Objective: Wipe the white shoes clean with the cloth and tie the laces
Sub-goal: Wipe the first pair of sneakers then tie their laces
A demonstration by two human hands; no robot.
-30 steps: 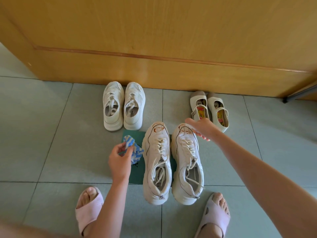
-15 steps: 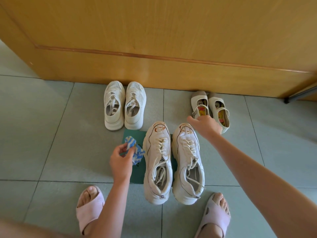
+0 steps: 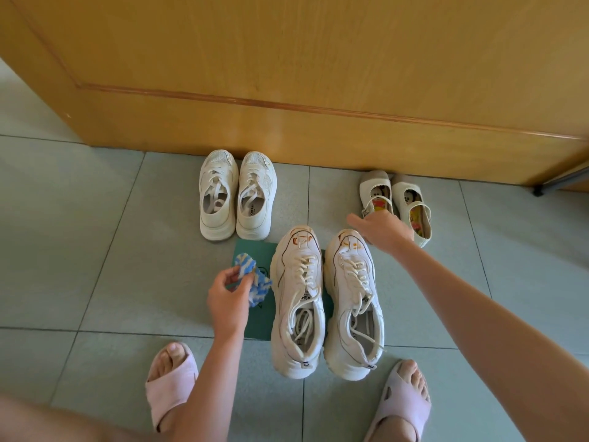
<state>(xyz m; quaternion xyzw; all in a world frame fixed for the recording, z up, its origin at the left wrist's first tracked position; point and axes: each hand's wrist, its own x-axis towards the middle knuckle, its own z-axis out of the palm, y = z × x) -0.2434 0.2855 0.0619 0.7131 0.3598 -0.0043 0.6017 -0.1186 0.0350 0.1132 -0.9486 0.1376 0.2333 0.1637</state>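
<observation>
l hand (image 3: 228,298) pinches the blue-white cloth (image 3: 253,277) betw thumb & fingers, just left of the big white shoes (image 3: 296,269), over the green mat (image 3: 251,250) they stand on. r hand (image 3: 382,229) is out over the toe of the r shoe (image 3: 350,266), fingers loose, nothing seen in it. hands well apart. both shoes stand upright side by side, toes toward the wooden door (image 3: 287,74). laces (image 3: 306,275) are undone, ends slack in the openings; one end hangs out near the r shoe's heel.

risks, as i judge them:
- two other pale pairs sit close: small sneakers (image 3: 237,196) just beyond the mat, strap shoes (image 3: 414,205) right by the r hand. easy to grab the wrong pair.
- orange-brown marks on both toes may smear if rubbed w/ a dirty side of the cloth.
- wiping w/o a hold on the shoe could shove it off the mat or into its twin.
- loose lace ends can drag under the cloth, or get stepped on by the slippers (image 3: 170,384) near the heels.

hard to see:
- whether the r hand touches the toe or hovers: can't tell.
- outer sides & soles are out of view, so dirt there is unknown.
- cloth is bunched; wet or dry is unclear.
- mat is mostly covered by the shoes.
- one strap shoe is partly behind the r hand.
</observation>
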